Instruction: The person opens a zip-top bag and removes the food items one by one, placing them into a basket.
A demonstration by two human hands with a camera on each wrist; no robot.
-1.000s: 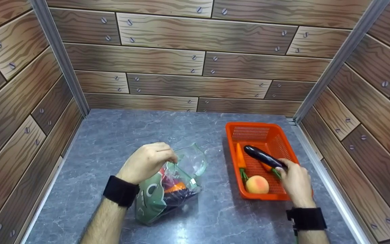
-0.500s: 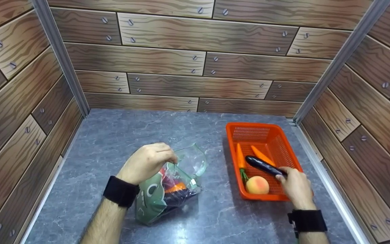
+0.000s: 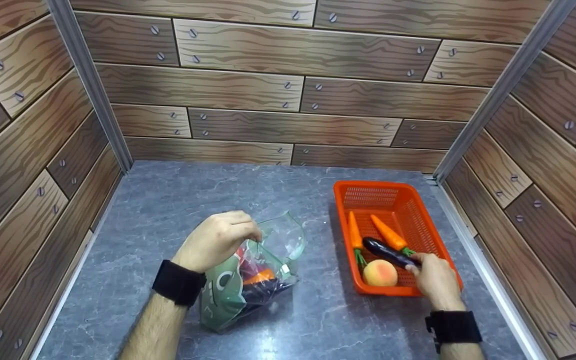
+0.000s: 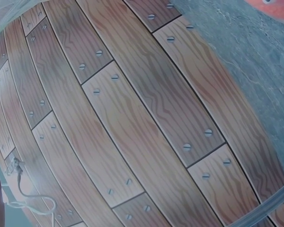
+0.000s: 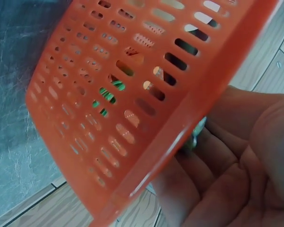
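My left hand pinches the top edge of a clear plastic zip bag with a green cartoon face on its side. Orange, purple and dark items show through the bag's clear part. My right hand reaches over the near right corner of an orange basket and grips the stem end of an eggplant. The eggplant slants low inside the basket, between a peach and a carrot. In the right wrist view, the basket wall hides most of what my fingers hold.
Another carrot lies along the basket's left side. Bag and basket stand apart on a grey marbled tabletop. Wood-patterned panels enclose it at the back and both sides, joined by metal corner posts.
My right hand has lowered the eggplant toward the near side of the basket, uncovering the second carrot. My left hand and the bag have stayed in place.
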